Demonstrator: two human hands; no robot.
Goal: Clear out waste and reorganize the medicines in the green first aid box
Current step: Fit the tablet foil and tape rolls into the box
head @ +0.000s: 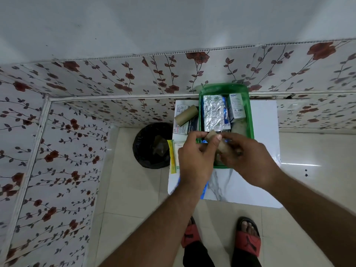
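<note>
The green first aid box (pixel 250 120) stands on a small white table (pixel 264 151). Inside it lie a silver blister pack (pixel 213 113), a white medicine carton (pixel 237 108) and other packets. Over the box's near end both hands hold a brown cardboard tube (pixel 221 144): my left hand (pixel 196 160) pinches its upper end, my right hand (pixel 248 158) grips its lower end. A second cardboard tube (pixel 186 115) lies on the table left of the box, on top of flat medicine cartons (pixel 182 129). A yellow sachet (pixel 172 157) rests at the table's left edge.
A bin lined with a black bag (pixel 152 145) stands on the tiled floor just left of the table. Floral-patterned walls close in behind and on the left. My feet in red slippers (pixel 248 237) are below the table's near edge.
</note>
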